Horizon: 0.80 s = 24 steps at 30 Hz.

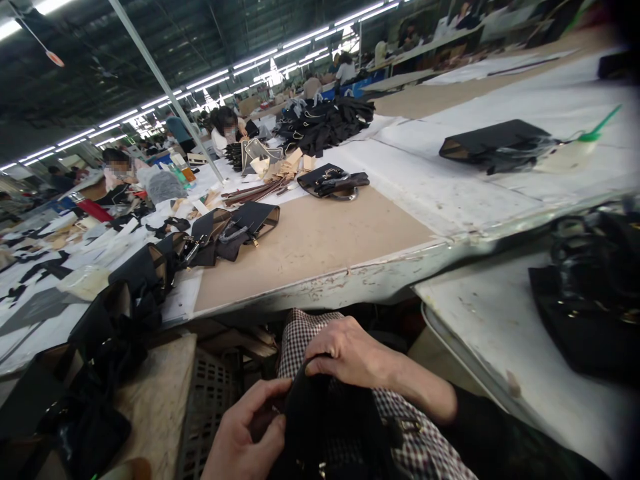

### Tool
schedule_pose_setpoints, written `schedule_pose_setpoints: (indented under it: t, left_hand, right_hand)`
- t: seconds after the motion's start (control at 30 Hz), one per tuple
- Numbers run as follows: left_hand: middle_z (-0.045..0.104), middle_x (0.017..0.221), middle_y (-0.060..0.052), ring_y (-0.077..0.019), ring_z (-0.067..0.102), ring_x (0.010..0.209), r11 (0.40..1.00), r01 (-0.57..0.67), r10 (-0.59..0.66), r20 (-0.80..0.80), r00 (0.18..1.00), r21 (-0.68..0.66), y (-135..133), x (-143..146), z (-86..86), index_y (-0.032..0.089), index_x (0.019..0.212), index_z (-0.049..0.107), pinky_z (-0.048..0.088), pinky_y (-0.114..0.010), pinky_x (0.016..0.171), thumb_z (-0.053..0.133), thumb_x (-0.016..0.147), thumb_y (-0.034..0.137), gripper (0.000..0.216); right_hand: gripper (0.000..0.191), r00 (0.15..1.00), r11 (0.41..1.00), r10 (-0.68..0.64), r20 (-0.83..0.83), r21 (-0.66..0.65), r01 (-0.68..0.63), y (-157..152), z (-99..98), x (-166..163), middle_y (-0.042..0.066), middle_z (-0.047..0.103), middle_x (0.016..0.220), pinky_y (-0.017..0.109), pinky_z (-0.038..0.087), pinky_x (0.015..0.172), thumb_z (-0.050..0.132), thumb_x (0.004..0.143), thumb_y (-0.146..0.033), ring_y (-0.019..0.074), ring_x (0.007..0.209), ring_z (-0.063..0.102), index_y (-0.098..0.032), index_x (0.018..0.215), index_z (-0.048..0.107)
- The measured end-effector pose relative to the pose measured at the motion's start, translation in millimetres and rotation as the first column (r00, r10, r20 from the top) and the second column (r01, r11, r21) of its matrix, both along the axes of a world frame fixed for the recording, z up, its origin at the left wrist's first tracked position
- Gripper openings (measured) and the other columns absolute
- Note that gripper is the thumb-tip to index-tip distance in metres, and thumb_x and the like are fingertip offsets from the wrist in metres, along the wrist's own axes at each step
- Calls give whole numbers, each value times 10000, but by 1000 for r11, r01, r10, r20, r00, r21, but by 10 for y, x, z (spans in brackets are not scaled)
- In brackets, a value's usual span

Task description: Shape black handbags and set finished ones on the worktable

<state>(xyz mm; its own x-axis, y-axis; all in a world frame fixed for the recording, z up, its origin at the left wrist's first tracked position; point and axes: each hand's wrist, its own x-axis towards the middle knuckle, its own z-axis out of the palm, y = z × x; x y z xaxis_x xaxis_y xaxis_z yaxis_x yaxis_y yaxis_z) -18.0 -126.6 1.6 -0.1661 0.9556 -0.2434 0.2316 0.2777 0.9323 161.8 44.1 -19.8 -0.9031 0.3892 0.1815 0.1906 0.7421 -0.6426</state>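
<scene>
A black handbag [330,427] with small gold-coloured metal fittings lies on my lap, over checked cloth [305,333]. My right hand [345,353] reaches across and pinches the bag's upper edge between thumb and fingers. Lower down on the left, my left hand [255,427] grips the same bag's side edge, thumb and forefinger curled toward it. The bag's inside and its lower part are dark and partly out of the picture.
Before me runs a worktable with a brown board [320,233]. Black bags [145,273] line its left side; another black bag [330,180] lies farther back. At right are a bag [495,143], a white bottle with green nozzle [570,155] and a side table [480,320]. People work beyond.
</scene>
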Motion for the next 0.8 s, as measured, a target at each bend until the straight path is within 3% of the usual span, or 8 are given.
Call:
schedule_pose_setpoints:
  t: [0.23, 0.33, 0.53, 0.67, 0.8]
  left_hand:
    - [747, 953, -5, -175, 684, 891, 996, -52, 68, -280, 958, 67, -16, 18, -40, 242, 1049, 750, 496, -199, 786, 642, 914, 418, 247]
    - [716, 842, 15, -152, 643, 779, 999, -3, 19, -380, 925, 44, 130, 43, -20, 229, 925, 741, 448, -202, 706, 596, 947, 418, 239]
    - [546, 597, 36, -129, 480, 593, 998, 56, -67, -586, 808, -37, 523, 101, -6, 175, 633, 611, 299, -235, 573, 608, 927, 457, 408]
    - [546, 632, 35, -135, 487, 629, 998, 50, -62, -484, 873, -38, 506, 102, 10, 178, 670, 604, 325, -222, 582, 606, 924, 403, 340]
    - [655, 794, 0, -163, 595, 757, 999, 36, -40, -347, 937, -18, 214, 22, 38, 197, 855, 705, 424, -221, 682, 571, 945, 372, 238]
  right_hand:
    - [113, 998, 999, 50, -28, 20, -50, 0, -46, -2, -62, 782, 874, 262, 398, 725, 650, 961, -334, 151, 855, 706, -295, 936, 753]
    - [116, 995, 996, 81, -52, 50, -78, -21, -54, -35, -58, 779, 887, 267, 385, 713, 648, 963, -350, 149, 855, 697, -291, 948, 747]
    - [222, 999, 996, 33, -41, 83, -30, -25, -95, -80, -49, 745, 764, 292, 320, 613, 686, 932, -390, 145, 758, 675, -239, 772, 714]
    - [183, 999, 999, 28, -44, 35, -27, 17, -126, -62, -56, 758, 811, 271, 364, 665, 674, 942, -414, 142, 796, 687, -267, 857, 743]
    - [130, 998, 999, 34, -57, -19, -35, 58, -151, -57, -65, 776, 875, 251, 400, 744, 705, 921, -394, 141, 867, 702, -280, 888, 758]
